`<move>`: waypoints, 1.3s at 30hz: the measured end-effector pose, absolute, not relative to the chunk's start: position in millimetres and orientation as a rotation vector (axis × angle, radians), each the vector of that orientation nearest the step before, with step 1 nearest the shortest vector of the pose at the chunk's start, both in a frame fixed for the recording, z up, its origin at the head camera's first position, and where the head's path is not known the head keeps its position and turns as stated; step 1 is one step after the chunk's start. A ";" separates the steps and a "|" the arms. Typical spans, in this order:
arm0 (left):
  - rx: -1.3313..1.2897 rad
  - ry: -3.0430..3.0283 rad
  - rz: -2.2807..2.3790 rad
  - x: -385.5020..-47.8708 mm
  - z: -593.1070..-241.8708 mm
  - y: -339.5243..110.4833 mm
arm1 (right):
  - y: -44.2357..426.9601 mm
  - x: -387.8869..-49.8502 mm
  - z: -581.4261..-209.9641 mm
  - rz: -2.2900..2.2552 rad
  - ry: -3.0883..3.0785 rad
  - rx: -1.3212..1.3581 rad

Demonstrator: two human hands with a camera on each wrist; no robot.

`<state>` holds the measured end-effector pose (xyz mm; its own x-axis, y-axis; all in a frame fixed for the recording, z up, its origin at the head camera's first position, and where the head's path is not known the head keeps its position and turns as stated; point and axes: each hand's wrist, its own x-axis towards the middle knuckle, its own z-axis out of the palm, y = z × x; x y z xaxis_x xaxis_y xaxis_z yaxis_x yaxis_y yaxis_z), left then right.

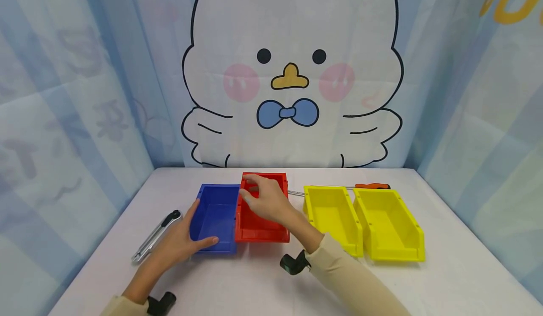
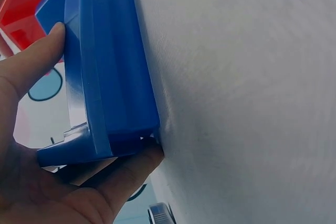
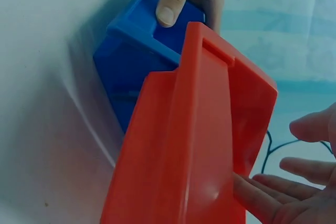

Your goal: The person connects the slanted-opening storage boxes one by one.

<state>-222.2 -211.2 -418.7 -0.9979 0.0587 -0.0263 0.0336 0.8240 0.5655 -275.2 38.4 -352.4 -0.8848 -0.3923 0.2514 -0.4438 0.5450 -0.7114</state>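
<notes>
A blue open-front bin (image 1: 215, 217) stands left of centre, with my left hand (image 1: 176, 240) gripping it. In the left wrist view, the thumb presses on its rim and the fingers (image 2: 137, 169) reach round its outer side. Against its right side is a red bin (image 1: 263, 229). Over this red bin hovers my right hand (image 1: 271, 200), thumb and fingers spread apart and loosely bent. The right wrist view shows its fingertips by the red bin's far rim, partly hidden behind it; whether they touch is unclear.
A box cutter (image 1: 157, 237) lies left of the blue bin. Two yellow bins (image 1: 335, 214) stand side by side on the right, with an orange-handled screwdriver (image 1: 372, 186) behind them. A thin metal strip (image 1: 295, 193) shows beside the red bin. Printed curtains enclose the white table (image 1: 254, 287).
</notes>
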 end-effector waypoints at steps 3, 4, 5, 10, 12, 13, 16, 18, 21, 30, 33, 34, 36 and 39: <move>0.077 2.960 0.919 -222.0 -418.7 -211.7 | 34.5 -275.8 -355.0 1.284 -2.718 0.717; 0.077 2.962 0.917 -222.0 -418.6 -211.8 | 33.1 -275.9 -355.7 1.286 -2.721 0.713; 0.077 2.963 0.916 -222.0 -418.6 -211.9 | 32.0 -275.9 -356.3 1.289 -2.723 0.709; 0.082 2.970 0.906 -222.4 -418.8 -212.0 | 27.5 -276.3 -360.7 1.302 -2.732 0.709; 0.084 2.971 0.904 -222.5 -419.3 -212.0 | 26.4 -276.4 -362.4 1.313 -2.733 0.712; 0.084 2.972 0.903 -222.6 -419.4 -212.0 | 25.7 -276.2 -363.2 1.323 -2.728 0.714; 0.083 2.973 0.900 -223.1 -419.7 -212.1 | 23.3 -276.2 -365.5 1.337 -2.720 0.706; 0.081 2.970 0.903 -223.4 -419.8 -212.0 | 21.7 -276.6 -367.2 1.349 -2.707 0.690; 0.078 2.967 0.902 -223.7 -420.0 -212.0 | 19.6 -277.2 -369.9 1.374 -2.700 0.648; 0.073 2.962 0.900 -222.4 -419.7 -212.0 | 17.6 -278.9 -376.9 1.412 -2.723 0.573; 0.071 2.958 0.898 -222.4 -419.6 -212.1 | 18.1 -279.7 -377.2 1.437 -2.737 0.547; 0.072 2.959 0.895 -222.5 -419.6 -212.1 | 18.1 -280.2 -377.3 1.446 -2.742 0.535; 0.075 2.962 0.892 -222.6 -419.6 -212.4 | 18.0 -280.3 -377.1 1.470 -2.749 0.509; 0.084 2.969 0.888 -223.0 -419.8 -212.7 | 17.8 -280.0 -377.8 1.494 -2.745 0.473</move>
<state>-223.0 -212.7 -419.8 -0.9977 0.0640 -0.0243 0.0401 0.8346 0.5495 -280.0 17.8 -377.8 -0.9550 -0.2691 0.1248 -0.2509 0.5083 -0.8238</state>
